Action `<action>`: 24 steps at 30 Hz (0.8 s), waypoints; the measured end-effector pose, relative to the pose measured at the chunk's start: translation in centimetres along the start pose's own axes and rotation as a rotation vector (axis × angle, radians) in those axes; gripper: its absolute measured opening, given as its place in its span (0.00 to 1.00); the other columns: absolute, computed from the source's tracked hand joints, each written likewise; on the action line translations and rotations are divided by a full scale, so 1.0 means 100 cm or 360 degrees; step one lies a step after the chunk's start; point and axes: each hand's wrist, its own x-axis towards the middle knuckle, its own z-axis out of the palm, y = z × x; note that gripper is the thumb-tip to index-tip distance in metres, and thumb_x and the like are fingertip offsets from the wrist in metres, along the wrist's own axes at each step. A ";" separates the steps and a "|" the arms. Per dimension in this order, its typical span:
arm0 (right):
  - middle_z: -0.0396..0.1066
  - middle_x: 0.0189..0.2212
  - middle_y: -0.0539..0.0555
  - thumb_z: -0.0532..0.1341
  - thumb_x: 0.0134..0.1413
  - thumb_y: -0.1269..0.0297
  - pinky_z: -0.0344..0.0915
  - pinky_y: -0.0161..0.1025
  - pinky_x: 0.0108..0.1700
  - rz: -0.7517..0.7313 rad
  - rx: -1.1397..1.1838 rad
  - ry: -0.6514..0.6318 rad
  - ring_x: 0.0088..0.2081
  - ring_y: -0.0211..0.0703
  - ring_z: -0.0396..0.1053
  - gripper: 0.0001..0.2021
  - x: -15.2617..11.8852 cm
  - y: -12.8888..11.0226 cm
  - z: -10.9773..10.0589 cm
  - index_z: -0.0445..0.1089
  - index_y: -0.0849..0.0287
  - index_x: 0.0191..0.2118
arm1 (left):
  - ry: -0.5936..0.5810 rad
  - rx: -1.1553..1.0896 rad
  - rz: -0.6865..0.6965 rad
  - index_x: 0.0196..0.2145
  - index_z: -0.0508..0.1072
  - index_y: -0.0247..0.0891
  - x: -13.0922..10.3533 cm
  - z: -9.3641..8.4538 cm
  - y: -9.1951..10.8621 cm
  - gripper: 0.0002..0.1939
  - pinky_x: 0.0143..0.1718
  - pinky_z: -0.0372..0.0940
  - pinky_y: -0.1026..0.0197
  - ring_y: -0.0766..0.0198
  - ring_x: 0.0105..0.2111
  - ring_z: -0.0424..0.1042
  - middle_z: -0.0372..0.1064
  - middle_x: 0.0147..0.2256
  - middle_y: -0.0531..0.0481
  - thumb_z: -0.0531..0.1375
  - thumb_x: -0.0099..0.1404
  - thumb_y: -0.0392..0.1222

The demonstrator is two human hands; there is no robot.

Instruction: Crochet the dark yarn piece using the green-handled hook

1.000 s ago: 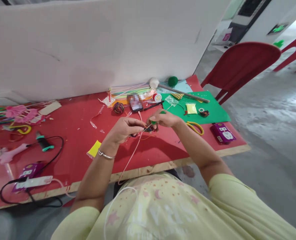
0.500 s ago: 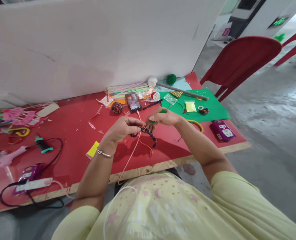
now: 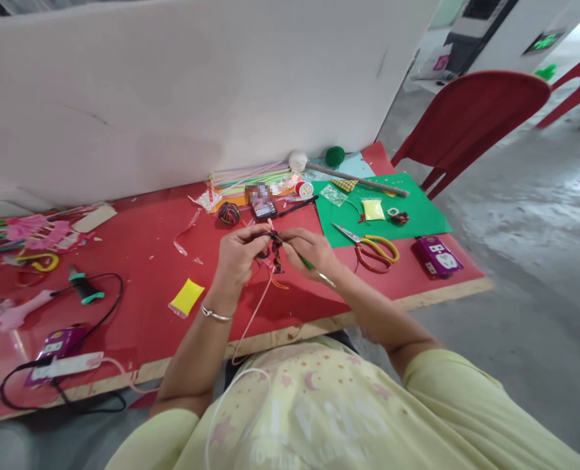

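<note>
My left hand [image 3: 241, 254] is closed, pinching a small dark multicoloured crochet piece [image 3: 277, 260] over the red table covering. My right hand [image 3: 311, 251] is wrapped round a crochet hook [image 3: 308, 263] with a green grip; its metal rear end sticks out below the palm toward the wrist. The hook's tip meets the work between both hands, too small to make out. Beyond the left hand lies a multicoloured yarn ball [image 3: 229, 213]. An orange strand hangs under the piece.
Scissors [image 3: 368, 250] with yellow and red handles lie right of my right hand. A phone [image 3: 263, 205] with a pale cable is behind the hands. A yellow packet [image 3: 187, 298] lies left, a purple power socket [image 3: 437, 256] right. A white partition [image 3: 172, 98] borders the table's back.
My right hand has turned, so the hook's rear end points down toward my wrist instead of up and away. The scissors are now uncovered. The crochet piece has shifted left and hangs more vertically.
</note>
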 end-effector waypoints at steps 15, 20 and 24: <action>0.80 0.40 0.59 0.58 0.68 0.63 0.75 0.40 0.44 -0.0617 -0.0268 -0.0370 0.41 0.43 0.78 0.10 0.023 0.001 -0.039 0.77 0.58 0.39 | -0.0588 0.0425 -0.0372 0.34 0.84 0.32 0.008 -0.026 0.015 0.13 0.24 0.61 0.66 0.69 0.20 0.67 0.72 0.20 0.51 0.71 0.48 0.37; 0.79 0.35 0.58 0.56 0.69 0.60 0.71 0.38 0.40 -0.0463 -0.0070 -0.0746 0.36 0.41 0.75 0.16 0.033 -0.011 -0.058 0.77 0.59 0.33 | -0.0808 0.0742 -0.0439 0.34 0.84 0.32 0.015 -0.023 0.020 0.13 0.25 0.61 0.65 0.68 0.22 0.68 0.74 0.22 0.49 0.67 0.49 0.34; 0.77 0.29 0.56 0.62 0.64 0.53 0.69 0.35 0.35 0.0129 0.0652 -0.0924 0.29 0.37 0.72 0.19 0.037 0.001 -0.061 0.77 0.61 0.28 | -0.0964 0.0751 -0.0431 0.34 0.84 0.32 0.018 -0.018 0.025 0.13 0.24 0.60 0.67 0.68 0.22 0.68 0.75 0.23 0.48 0.67 0.47 0.33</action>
